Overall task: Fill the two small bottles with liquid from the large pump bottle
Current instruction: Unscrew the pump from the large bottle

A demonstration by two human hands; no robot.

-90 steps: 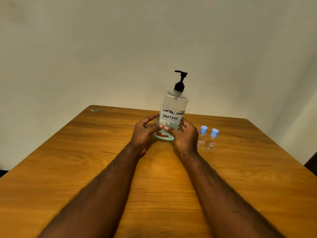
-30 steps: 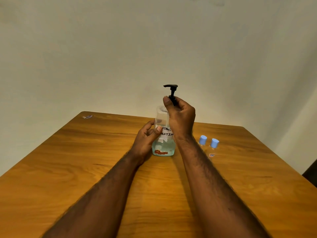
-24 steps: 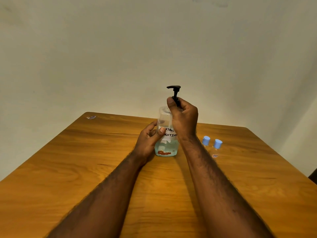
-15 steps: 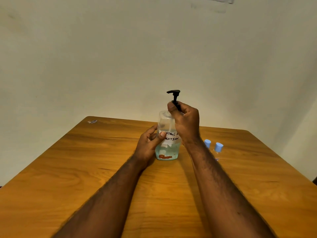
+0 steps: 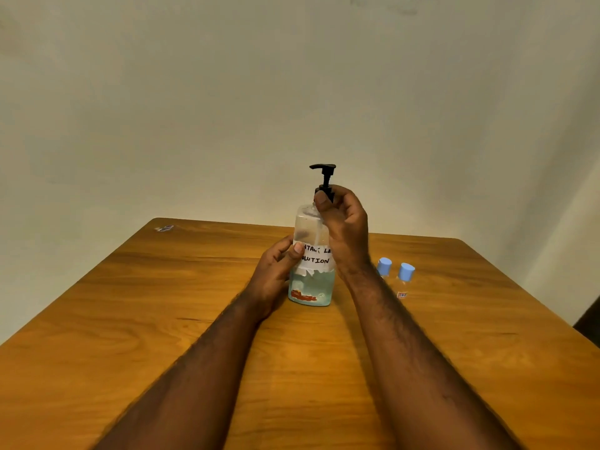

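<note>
- We see the large pump bottle [image 5: 311,289] standing upright on the wooden table [image 5: 162,319], about mid-width and toward the far edge.
- The bottle body is clear, with pale blue liquid in the lower part only.
- A white handwritten label [image 5: 316,258] is on its front. Both hands partly cover it, and "OLUTION" is readable.
- The left hand [image 5: 276,274] wraps the bottle's left side at label height. Its thumb lies across the label's edge, so it grips the body.
- The right hand [image 5: 345,228] is curled round the black pump collar [image 5: 325,191] at the neck, thumb tip at the front, gripping it.
- The pump head [image 5: 324,167] sticks up above the right hand's fingers, nozzle pointing left.
- Two blue-capped small bottles stand upright on the table, right of the pump bottle and just past the right wrist.
- The left small bottle [image 5: 385,266] is mostly hidden behind the right forearm, so only its top shows.
- The right small bottle [image 5: 405,278] has a clear body with a small red-and-white sticker low down.
- The two are close together. We cannot tell if they touch, and we cannot read their fill level.
- A small scrap [image 5: 164,228] lies at the table's far left corner.
- A plain pale wall [image 5: 227,92] is behind.
</note>
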